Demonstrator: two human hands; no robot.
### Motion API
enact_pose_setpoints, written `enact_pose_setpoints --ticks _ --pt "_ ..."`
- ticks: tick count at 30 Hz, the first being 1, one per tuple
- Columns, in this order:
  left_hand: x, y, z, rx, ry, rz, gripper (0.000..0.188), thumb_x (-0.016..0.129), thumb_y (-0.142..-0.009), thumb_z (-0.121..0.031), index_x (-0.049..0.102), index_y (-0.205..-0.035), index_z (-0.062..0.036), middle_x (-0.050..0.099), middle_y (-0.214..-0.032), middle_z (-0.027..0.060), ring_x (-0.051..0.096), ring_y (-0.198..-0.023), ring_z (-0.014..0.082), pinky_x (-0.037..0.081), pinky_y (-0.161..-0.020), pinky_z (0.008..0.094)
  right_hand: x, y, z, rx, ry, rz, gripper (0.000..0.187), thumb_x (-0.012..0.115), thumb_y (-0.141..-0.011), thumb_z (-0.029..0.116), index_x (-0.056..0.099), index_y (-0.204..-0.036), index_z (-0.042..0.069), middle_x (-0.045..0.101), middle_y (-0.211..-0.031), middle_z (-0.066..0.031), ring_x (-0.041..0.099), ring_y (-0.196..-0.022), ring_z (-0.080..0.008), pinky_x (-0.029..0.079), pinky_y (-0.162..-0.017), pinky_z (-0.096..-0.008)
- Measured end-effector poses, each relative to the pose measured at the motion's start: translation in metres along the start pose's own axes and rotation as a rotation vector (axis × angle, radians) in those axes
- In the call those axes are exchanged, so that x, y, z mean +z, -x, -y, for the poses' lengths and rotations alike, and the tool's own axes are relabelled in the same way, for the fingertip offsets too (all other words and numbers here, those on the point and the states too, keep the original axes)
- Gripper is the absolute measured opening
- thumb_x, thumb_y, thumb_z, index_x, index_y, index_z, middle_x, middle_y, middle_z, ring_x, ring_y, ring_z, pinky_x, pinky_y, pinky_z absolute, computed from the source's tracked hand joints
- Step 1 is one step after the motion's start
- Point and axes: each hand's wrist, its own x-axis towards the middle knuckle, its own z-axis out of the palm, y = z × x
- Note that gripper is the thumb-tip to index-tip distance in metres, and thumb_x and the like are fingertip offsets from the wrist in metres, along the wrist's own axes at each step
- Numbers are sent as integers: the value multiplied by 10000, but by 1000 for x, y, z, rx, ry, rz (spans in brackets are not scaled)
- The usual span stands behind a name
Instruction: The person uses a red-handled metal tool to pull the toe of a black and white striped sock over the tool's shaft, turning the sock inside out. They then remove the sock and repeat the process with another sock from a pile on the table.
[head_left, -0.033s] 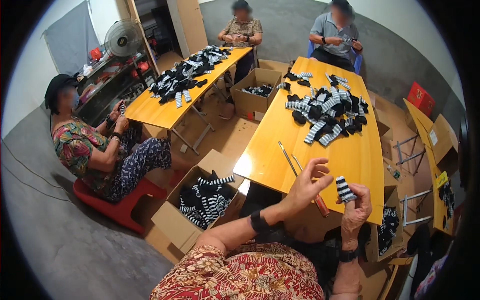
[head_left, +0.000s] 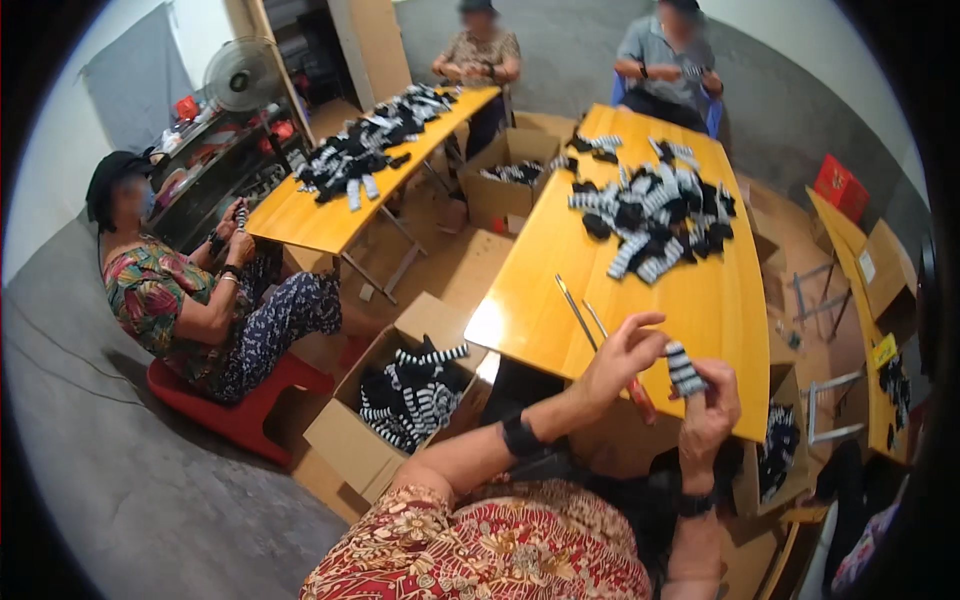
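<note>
My right hand (head_left: 708, 405) holds a black-and-white striped sock (head_left: 682, 370) upright between thumb and fingers, over the near end of the yellow table. Just left of the sock's upper end is my left hand (head_left: 622, 365), its fingers apart and the nearest fingertips beside the fabric; whether they touch it I cannot tell. Under and beside my left hand lies a thin metal tool with a red handle (head_left: 641, 400), partly hidden. A second slim metal rod (head_left: 575, 310) rests next to it. Farther up the table is a heap of striped and black socks (head_left: 655, 220).
An open carton (head_left: 345, 440) of striped socks stands left of my table (head_left: 540, 285), and another sock-filled box (head_left: 780, 455) is at my right. One co-worker (head_left: 185, 290) sits at left by a second sock-covered table (head_left: 290, 225); two more sit at the far ends.
My left hand has come closer to the sock's upper end. The whole view has shifted slightly.
</note>
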Motion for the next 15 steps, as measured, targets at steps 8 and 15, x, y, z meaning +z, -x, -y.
enact_pose_setpoints --ticks 8,15 --pt "-2 -11 17 -206 541 119 435 602 -940 -277 496 -1282 -30 636 -1136 104 616 -1037 183 511 -904 311 19 1 -14 16 180 53 239 556 -786 -109 605 -988 8 616 -882 -74 648 -784 -155 531 -662 -265" --pt "0 -11 15 -239 473 108 475 528 -975 -358 467 -1320 -37 610 -1191 112 608 -1064 176 509 -902 308 12 -5 -14 -313 504 73 253 632 -731 -100 605 -946 31 610 -824 -111 640 -710 -221 514 -600 -296"
